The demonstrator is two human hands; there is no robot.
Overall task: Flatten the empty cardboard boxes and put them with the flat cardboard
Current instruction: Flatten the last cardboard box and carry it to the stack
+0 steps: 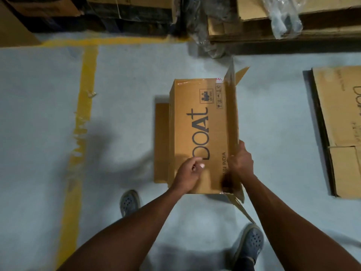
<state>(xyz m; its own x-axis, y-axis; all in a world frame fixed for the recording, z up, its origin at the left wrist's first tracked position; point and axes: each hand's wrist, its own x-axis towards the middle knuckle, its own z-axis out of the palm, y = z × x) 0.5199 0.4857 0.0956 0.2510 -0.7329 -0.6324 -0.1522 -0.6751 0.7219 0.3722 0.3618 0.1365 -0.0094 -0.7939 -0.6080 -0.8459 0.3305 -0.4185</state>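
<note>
A brown cardboard box (197, 118) printed with black lettering stands on the grey floor in the middle of the head view. Its side flaps stick out at the left, at the top right and at the bottom right. My left hand (190, 170) rests on the box's top face near the lettering, fingers loosely curled, holding nothing. My right hand (241, 162) grips the long right edge flap (231, 118) of the box. A stack of flat cardboard (340, 122) with the same lettering lies on the floor at the right edge.
Yellow floor lines (84, 106) run down the left and across the top. Stacked cartons (125, 14) and crumpled plastic wrap (283, 18) line the far side. My two grey shoes (130, 202) (250, 241) stand just behind the box.
</note>
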